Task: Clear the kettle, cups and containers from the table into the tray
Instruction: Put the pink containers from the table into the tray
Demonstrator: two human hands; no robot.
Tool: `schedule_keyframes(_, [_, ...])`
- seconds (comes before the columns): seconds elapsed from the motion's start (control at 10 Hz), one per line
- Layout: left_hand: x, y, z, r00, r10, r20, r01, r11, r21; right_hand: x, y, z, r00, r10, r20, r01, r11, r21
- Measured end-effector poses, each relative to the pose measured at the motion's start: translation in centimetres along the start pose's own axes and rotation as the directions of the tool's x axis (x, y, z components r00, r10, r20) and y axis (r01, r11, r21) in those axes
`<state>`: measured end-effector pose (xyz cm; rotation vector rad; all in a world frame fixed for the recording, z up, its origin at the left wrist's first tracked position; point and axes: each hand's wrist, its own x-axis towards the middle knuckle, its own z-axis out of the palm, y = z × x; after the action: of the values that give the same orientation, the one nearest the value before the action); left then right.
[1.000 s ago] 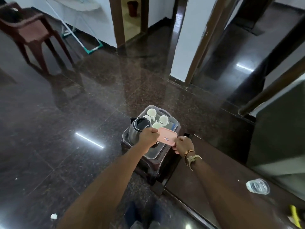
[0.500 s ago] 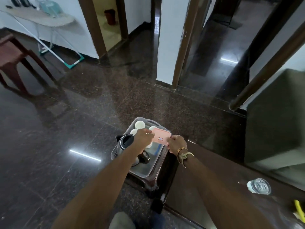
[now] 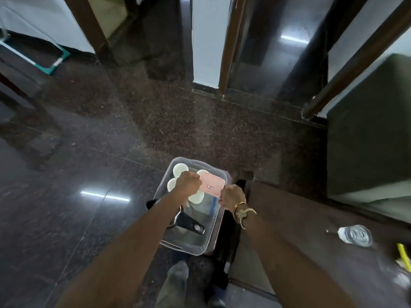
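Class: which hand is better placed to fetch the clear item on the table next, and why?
Right. The right hand holds the pink container at its table-side edge, nearer the clear item; the left hand is over the tray, farther away.

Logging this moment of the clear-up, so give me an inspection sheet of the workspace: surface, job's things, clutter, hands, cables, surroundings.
Surface: dark brown table at the right; the tray sits beside it on a dark stand.
Job's things: white cups in the tray; kettle in it, mostly hidden, black handle showing; pink container held over the tray's far right corner.
Clutter: clear plastic item and something yellow on the table.
Grip: left hand and right hand each hold one end of the pink container.
Cables: nothing seen.
Surroundings: glossy dark stone floor, doorways, white pillar.
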<state>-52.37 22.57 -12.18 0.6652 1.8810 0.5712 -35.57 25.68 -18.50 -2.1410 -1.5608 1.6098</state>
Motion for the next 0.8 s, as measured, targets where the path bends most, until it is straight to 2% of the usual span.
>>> schedule_keyframes(0.1, [4.1,-0.2,-0.4,0.999,-0.047,0.0,0.047,0.999,-0.027,2.6,-1.0,1.2,0.997,0.069,-0.031,-0.069,0.998,0.007])
schedule_keyframes(0.3, [9.8,-1.2,-0.5,0.991,-0.128,0.026,0.129,0.991,-0.033,5.6,-3.6,2.8,0.996,0.083,0.032,-0.082,0.997,-0.008])
schedule_keyframes(0.4, [12.7,-2.2,-0.3,0.989,-0.127,0.072,0.127,0.992,0.002,7.3,-4.1,3.6,0.99,0.134,-0.041,-0.132,0.99,0.043])
schedule_keyframes(0.5, [14.6,-3.2,0.0,0.987,-0.118,0.106,0.115,0.993,0.033,8.3,-4.4,4.0,0.987,0.16,-0.012,-0.159,0.986,0.05])
schedule_keyframes(0.6, [14.2,-2.6,-0.4,0.985,-0.113,0.129,0.102,0.991,0.083,8.4,-4.8,4.3,0.985,0.166,-0.048,-0.163,0.985,0.058])
schedule_keyframes(0.8, [13.7,-3.2,-0.6,0.988,-0.095,0.12,0.072,0.981,0.178,7.5,-4.6,5.2,0.973,0.224,-0.06,-0.214,0.966,0.143])
